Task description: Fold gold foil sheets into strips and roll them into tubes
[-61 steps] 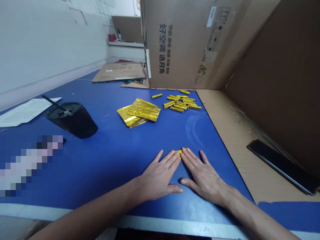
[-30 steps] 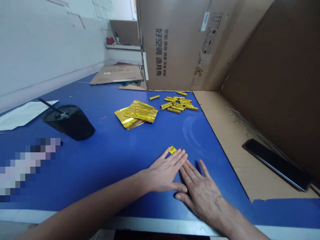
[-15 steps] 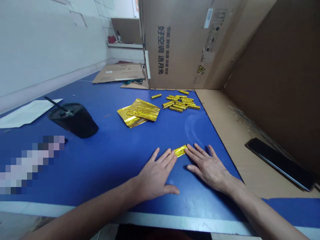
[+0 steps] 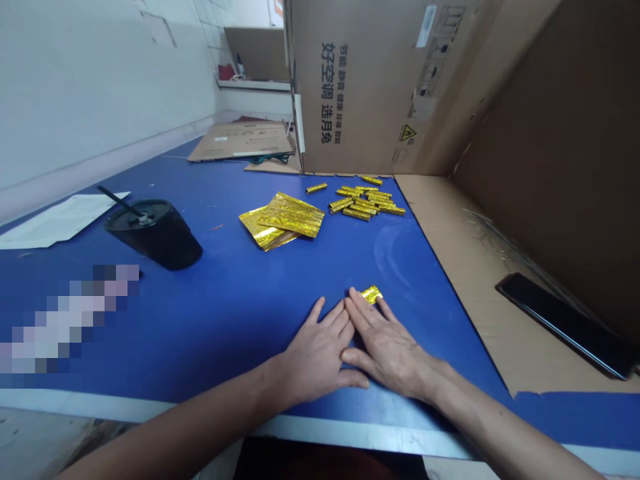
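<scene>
Both my hands lie flat, palms down, side by side on the blue table [image 4: 225, 313] near its front edge. My left hand [image 4: 315, 353] has its fingers stretched out and touches my right hand [image 4: 385, 347]. Under the fingertips of my right hand lies a small roll of gold foil [image 4: 372, 294], partly covered. Farther back sit a stack of flat gold foil sheets [image 4: 283, 219] and a pile of several finished gold foil rolls [image 4: 365, 200].
A black lidded cup with a straw [image 4: 153, 232] stands to the left, white paper [image 4: 60, 217] behind it. Cardboard sheets [image 4: 475, 267] cover the right side, with a black phone [image 4: 565, 323] on them. A large cardboard box [image 4: 370, 87] stands at the back.
My hands have slid together again over the foil roll, the right hand moving left to touch the left hand. The roll has shifted slightly right under my right fingertips.
</scene>
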### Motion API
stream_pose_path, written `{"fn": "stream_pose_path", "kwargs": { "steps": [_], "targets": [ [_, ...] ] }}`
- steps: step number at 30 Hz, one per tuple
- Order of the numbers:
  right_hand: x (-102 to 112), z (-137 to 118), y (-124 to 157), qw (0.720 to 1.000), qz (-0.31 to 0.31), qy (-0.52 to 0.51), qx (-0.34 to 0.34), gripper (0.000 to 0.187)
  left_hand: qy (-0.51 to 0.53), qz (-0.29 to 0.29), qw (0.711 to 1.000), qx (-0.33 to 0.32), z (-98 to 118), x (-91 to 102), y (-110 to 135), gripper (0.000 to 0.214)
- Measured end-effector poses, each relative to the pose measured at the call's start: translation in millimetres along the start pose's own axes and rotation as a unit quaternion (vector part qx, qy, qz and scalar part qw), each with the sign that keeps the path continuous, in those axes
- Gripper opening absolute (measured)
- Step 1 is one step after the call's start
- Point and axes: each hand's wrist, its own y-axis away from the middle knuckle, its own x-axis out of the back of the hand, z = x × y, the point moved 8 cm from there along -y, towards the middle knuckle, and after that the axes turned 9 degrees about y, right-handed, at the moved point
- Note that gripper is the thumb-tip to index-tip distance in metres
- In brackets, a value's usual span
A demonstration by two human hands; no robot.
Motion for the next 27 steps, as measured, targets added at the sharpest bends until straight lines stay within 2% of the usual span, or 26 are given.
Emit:
{"fn": "stream_pose_path", "kwargs": {
  "steps": [3, 6, 10, 16, 20, 24, 27],
  "targets": [
    [-8, 28, 2, 0.998, 0.013, 0.040, -0.056, 0.076, -0.005, 0.008, 1.000, -0.003, 0, -0.4, 1, 0.088],
    [-11, 43, 4, 0.996, 0.020, 0.063, -0.065, 0.074, -0.010, 0.012, 1.000, -0.007, 0, -1.0, 2, 0.087],
    [-10, 44, 9, 0.994, 0.024, 0.074, -0.072, 0.073, -0.008, 0.006, 1.000, -0.012, -6, 0.9, 0, 0.086],
    [-10, 37, 28, 0.992, 0.045, 0.082, -0.081, 0.071, 0.002, -0.036, 0.999, -0.022, -34, 9.3, -8, 0.076],
    [-11, 33, 32, 0.992, 0.039, 0.083, -0.089, 0.074, 0.009, -0.053, 0.998, -0.019, -42, 14.8, -12, 0.074],
    [-12, 30, 31, 0.992, 0.054, 0.081, -0.080, 0.071, 0.006, -0.020, 1.000, 0.010, -24, 18.9, -20, 0.078],
    [-15, 32, 31, 0.992, 0.056, 0.086, -0.077, 0.068, 0.021, -0.006, 0.999, -0.029, 7, 10.6, -33, 0.089]
  ]
}}
